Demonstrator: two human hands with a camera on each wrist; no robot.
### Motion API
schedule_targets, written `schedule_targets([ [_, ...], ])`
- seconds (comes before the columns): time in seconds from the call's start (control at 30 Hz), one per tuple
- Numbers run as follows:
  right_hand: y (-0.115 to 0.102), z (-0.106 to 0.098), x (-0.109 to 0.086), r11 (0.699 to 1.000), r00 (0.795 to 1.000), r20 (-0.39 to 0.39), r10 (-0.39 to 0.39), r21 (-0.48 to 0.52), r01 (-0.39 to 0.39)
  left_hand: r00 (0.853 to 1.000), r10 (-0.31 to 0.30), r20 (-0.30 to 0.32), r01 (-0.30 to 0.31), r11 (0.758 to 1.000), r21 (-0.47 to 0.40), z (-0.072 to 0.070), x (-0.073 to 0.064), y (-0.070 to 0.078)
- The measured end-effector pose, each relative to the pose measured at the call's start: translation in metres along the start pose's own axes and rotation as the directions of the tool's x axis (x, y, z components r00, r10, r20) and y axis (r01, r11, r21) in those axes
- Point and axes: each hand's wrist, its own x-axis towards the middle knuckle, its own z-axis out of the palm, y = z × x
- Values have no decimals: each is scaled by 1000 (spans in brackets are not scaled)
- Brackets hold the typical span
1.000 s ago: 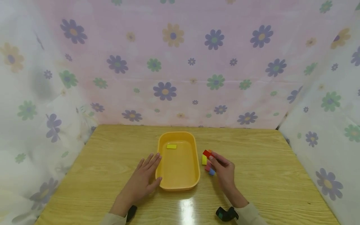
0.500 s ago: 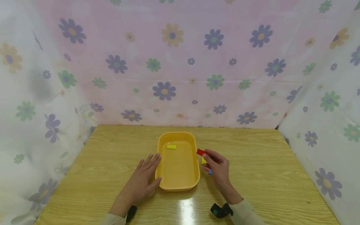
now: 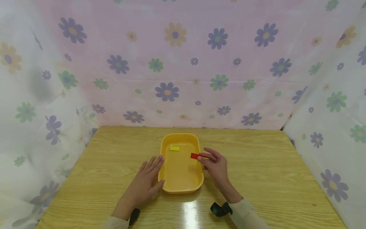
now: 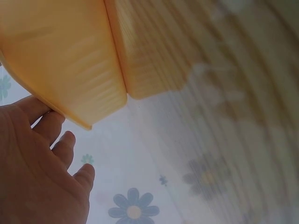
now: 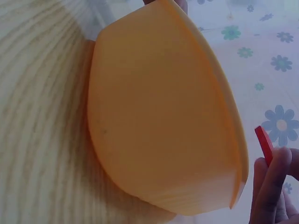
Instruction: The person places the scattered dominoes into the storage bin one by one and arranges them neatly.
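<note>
Right grip (image 3: 215,167) — pinching the red block (image 3: 194,156) — has moved over the tub (image 3: 180,191); left grip (image 3: 144,180) spread.

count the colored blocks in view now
2: a yellow block lying in the tray toward its far end, and a red block pinched in the right hand at the tray's right side. More could be hidden behind that hand.

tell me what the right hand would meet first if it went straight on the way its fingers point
Probably the left hand at the opposite rim of the yellow tray: the right hand, pinching a red block, points that way. It may pass above; relative height is unclear.
</note>
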Motion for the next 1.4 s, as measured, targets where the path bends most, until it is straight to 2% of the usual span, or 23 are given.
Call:
schedule_targets([
  [0.13, -4, 7, 5, 997, 997, 64, 34, -74, -29, 1000, -6, 2, 6, 1000, 3, 1, 0, 0],
  [0.27, -11, 17, 10, 993, 995, 93, 31, -118, -20, 1000, -10, 4, 10, 1000, 6, 1, -1, 0],
  [0.53, -26, 37, 24, 992, 993, 119, -14, -124, 29, 1000, -14, 0, 14, 1000, 5, -3, -1, 0],
  [0.7, -33, 49, 35, 992, 991, 130, -6, -126, 23, 1000, -16, 4, 16, 1000, 3, -3, 0, 1],
  [0.93, -30, 65, 53, 994, 990, 138, -12, -102, 26, 1000, -11, 2, 11, 1000, -3, -3, 1, 0],
  [1.1, -22, 74, 65, 987, 990, 136, 25, -160, -3, 1000, -12, 9, 12, 1000, -2, -5, 1, 1],
  [1.27, -11, 80, 74, 956, 982, 154, 109, -285, -62, 1000, -11, 12, 12, 1000, -10, -6, 1, 3],
  [1.4, -2, 83, 78, 889, 970, 173, 168, -453, -73, 1000, -13, 19, 14, 1000, -13, -6, 2, 3],
])
